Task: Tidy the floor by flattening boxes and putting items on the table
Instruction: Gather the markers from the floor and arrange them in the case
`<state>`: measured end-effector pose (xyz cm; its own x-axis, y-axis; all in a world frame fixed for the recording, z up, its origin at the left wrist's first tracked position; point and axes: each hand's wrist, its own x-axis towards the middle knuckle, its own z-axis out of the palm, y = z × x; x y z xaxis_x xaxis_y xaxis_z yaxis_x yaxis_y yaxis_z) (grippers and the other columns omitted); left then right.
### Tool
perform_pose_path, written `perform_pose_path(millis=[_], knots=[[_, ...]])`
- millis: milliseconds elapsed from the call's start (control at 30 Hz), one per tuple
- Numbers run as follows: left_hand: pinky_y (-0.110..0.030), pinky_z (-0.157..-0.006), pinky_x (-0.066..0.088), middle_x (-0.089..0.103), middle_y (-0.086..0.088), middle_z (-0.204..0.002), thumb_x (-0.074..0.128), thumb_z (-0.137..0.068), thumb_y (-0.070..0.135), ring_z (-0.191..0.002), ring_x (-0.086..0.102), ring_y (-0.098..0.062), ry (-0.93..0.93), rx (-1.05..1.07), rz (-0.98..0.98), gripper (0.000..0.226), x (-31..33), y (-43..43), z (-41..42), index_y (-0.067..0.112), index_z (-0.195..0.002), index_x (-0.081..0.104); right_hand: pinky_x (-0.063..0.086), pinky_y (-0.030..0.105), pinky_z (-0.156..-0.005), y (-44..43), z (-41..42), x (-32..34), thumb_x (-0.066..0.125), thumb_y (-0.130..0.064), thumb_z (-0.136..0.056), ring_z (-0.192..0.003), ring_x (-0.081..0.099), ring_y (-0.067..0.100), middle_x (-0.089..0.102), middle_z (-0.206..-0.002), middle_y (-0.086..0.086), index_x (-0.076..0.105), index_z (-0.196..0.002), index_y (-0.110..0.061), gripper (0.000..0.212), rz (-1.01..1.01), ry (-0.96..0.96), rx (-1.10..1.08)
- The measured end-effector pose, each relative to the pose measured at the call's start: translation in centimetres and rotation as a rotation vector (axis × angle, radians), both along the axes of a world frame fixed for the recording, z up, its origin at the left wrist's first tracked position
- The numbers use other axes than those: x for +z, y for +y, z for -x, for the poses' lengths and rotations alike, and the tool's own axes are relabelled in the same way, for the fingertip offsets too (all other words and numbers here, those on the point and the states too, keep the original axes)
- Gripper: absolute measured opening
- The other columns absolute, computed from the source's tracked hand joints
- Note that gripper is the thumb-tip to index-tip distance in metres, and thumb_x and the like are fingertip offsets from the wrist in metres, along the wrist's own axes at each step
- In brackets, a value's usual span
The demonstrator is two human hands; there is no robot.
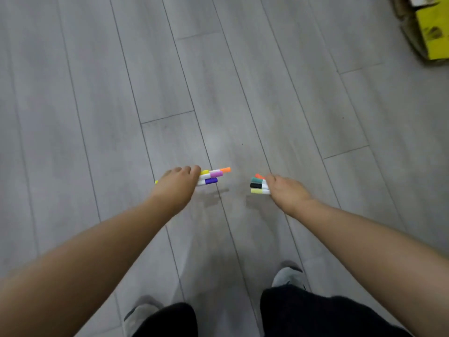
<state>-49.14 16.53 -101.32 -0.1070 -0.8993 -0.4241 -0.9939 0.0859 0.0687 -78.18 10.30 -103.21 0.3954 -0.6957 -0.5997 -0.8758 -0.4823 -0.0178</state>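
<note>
Floor takes up nearly the whole view: pale grey planks, smooth with a faint sheen, seams running diagonally. A cardboard box sits in the far right corner, brown and rough-edged with a yellow face, apparently not yet flattened. No table is in view.

Both bare arms reach forward over the floor. The left hand curls round the left bundle of markers, and the right hand curls round the right bundle. Each bundle is held clear of the planks, its shadow lying just below it.

The markers are short, slick plastic cylinders, white-bodied with coloured caps: yellow, orange, pink and purple on the left; orange, teal, black and pale yellow on the right.

The likeliest mishap is a marker sliding free. Round, smooth barrels stacked loosely give fingers little purchase, and the orange-capped one on the left sticks out furthest. One dropped on this smooth floor would probably roll away. Reaching for anything else with full hands would loosen the hold.
</note>
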Motion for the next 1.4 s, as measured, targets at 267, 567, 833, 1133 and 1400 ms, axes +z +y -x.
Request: perform_pose_path(millis=[267,567,833,1133,1400], knots=[[-0.032,-0.055,0.034,0.058,-0.002,-0.075,0.065,-0.088,0.028,-0.065,0.057,-0.028,0.000,-0.193,-0.004,0.018,20.4,3.4,3.9,0.018,-0.097,0.053,0.037,0.034,-0.062,5.0,1.7,23.1,0.057,-0.009,-0.087,-0.090,0.063,0.030,0.058,-0.111,0.007,0.044,-0.119,-0.014,0.035,-0.031,0.031,-0.155],[-0.028,-0.044,0.038,0.062,-0.001,-0.063,0.081,-0.066,0.020,-0.053,0.061,-0.026,-0.030,-0.540,-0.054,0.029,49.6,2.3,12.6,0.017,-0.086,0.061,0.037,0.035,-0.064,11.1,9.2,53.7,0.050,-0.003,-0.087,-0.095,0.062,0.030,0.059,-0.114,0.009,0.045,-0.120,-0.011,0.034,0.016,0.042,-0.355],[-0.036,-0.080,0.044,0.056,-0.008,-0.119,0.045,-0.089,0.000,-0.105,0.059,-0.031,-0.023,-0.841,0.023,0.045,66.9,3.7,26.9,0.012,-0.132,0.039,0.036,0.032,-0.070,19.8,20.0,72.0,0.053,-0.002,-0.083,-0.104,0.061,0.029,0.061,-0.116,0.008,0.047,-0.122,-0.013,0.041,0.163,0.081,-0.749],[-0.039,-0.087,0.044,0.058,-0.008,-0.122,0.051,-0.092,0.011,-0.108,0.057,-0.029,-0.067,-1.163,0.077,0.042,70.2,9.5,49.4,0.017,-0.133,0.039,0.032,0.033,-0.071,34.3,37.0,75.1,0.061,0.001,-0.075,-0.101,0.057,0.028,0.054,-0.116,0.007,0.039,-0.130,-0.012,0.061,0.193,0.168,-1.100],[-0.038,-0.087,0.043,0.054,-0.008,-0.120,0.054,-0.090,0.007,-0.108,0.055,-0.029,-0.104,-1.288,0.057,0.049,66.3,14.2,68.1,0.014,-0.135,0.038,0.034,0.036,-0.075,40.9,54.0,69.2,0.055,-0.006,-0.084,-0.101,0.057,0.028,0.055,-0.116,0.007,0.038,-0.135,-0.014,0.054,0.184,0.141,-1.228]])
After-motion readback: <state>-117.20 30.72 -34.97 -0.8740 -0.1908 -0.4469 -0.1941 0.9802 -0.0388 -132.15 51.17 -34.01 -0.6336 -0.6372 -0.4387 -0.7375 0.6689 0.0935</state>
